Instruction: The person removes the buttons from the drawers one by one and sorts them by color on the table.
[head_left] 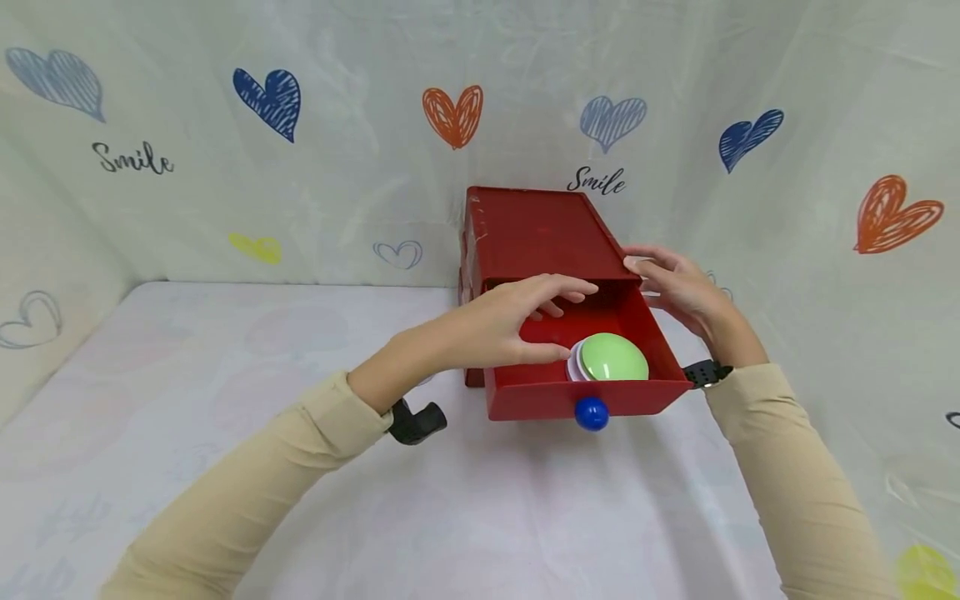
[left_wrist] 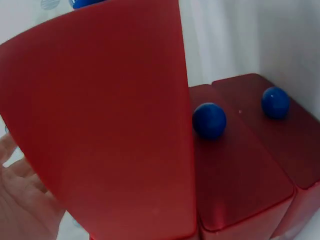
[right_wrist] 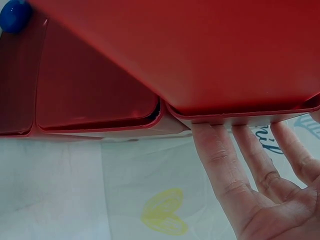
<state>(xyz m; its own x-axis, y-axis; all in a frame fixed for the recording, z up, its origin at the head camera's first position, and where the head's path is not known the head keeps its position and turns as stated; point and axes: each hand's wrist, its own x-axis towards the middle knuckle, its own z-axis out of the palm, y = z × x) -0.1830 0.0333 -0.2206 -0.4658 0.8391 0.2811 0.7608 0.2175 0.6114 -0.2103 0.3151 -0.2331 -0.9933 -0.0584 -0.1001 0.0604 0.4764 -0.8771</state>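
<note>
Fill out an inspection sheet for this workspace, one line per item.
Surface: white cloth-covered table, faint prints.
Job's things: red drawer unit; its top drawer is pulled out, blue knob in front. Inside lies a green dome-shaped object on white. The left wrist view shows two lower drawers shut, with blue knobs.
Clutter: nothing seen.
Hands: left hand reaches into the drawer, thumb beside the green dome-shaped object; whether it grips is unclear. Right hand rests straight fingers against the unit's right edge.
Cables: nothing seen; black wrist mounts only.
Surroundings: white sheet walls printed with hearts and "Smile".
</note>
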